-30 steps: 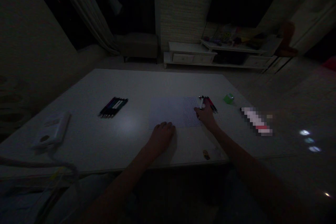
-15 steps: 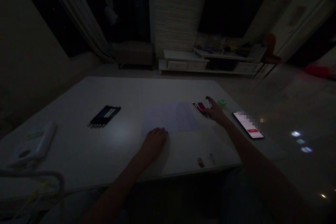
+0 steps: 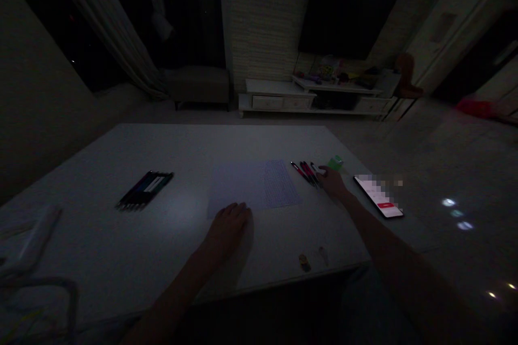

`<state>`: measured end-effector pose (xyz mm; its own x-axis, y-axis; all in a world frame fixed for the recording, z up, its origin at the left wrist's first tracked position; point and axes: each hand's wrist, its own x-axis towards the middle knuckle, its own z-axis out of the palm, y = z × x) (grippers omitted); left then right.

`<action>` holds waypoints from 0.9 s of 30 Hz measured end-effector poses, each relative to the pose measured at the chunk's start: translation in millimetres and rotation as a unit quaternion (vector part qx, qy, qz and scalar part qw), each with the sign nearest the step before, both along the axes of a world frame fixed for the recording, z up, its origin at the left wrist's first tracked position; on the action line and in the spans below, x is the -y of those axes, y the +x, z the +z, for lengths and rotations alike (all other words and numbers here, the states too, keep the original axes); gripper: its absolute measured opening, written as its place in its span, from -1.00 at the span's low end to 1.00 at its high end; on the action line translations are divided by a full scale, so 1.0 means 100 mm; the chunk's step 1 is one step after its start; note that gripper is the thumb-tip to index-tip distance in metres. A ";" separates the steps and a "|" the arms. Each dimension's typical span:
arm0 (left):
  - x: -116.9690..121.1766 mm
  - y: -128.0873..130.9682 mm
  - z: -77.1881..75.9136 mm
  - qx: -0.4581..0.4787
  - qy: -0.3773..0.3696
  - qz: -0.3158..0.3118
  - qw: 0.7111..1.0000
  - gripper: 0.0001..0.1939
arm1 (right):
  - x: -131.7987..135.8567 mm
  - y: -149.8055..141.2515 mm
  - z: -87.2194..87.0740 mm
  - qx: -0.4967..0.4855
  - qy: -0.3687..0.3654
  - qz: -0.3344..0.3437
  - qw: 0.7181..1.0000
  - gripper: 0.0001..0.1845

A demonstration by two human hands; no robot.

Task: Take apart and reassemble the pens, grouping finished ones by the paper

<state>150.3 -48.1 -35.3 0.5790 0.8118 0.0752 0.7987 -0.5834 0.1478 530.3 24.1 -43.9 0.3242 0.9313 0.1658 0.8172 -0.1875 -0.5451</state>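
The room is dark. My left hand (image 3: 227, 223) lies flat, fingers down, on the white table (image 3: 101, 237) at the near edge of a sheet of paper (image 3: 253, 187) with writing on its right part. My right hand (image 3: 332, 180) reaches to the right of the paper and rests on the ends of a small cluster of red and dark pens (image 3: 305, 172); its fingers look curled, but the darkness hides whether they grip one. A small green object (image 3: 335, 162) sits just beyond that hand.
A bundle of dark pens (image 3: 144, 190) lies at the table's left. A lit phone (image 3: 378, 194) rests near the right edge. Two small items (image 3: 311, 259) lie by the near edge. A white device with cables (image 3: 28, 248) sits far left. A TV stand (image 3: 307, 98) stands behind.
My right hand moved from the paper's right edge out to the pens and green object. The camera tilted up and to the right. My left hand stayed on the table.
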 end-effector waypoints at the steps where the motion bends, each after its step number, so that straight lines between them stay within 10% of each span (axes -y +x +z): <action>1: 0.00 0.00 0.01 -0.004 -0.001 0.000 1.000 -0.63 | 0.00 0.00 -0.03 0.002 0.000 -0.007 1.000 -0.55; 27: 0.03 -0.02 -0.01 0.004 0.003 -0.006 1.000 -0.64 | 0.04 -0.42 0.03 0.052 -0.020 0.068 0.996 -0.63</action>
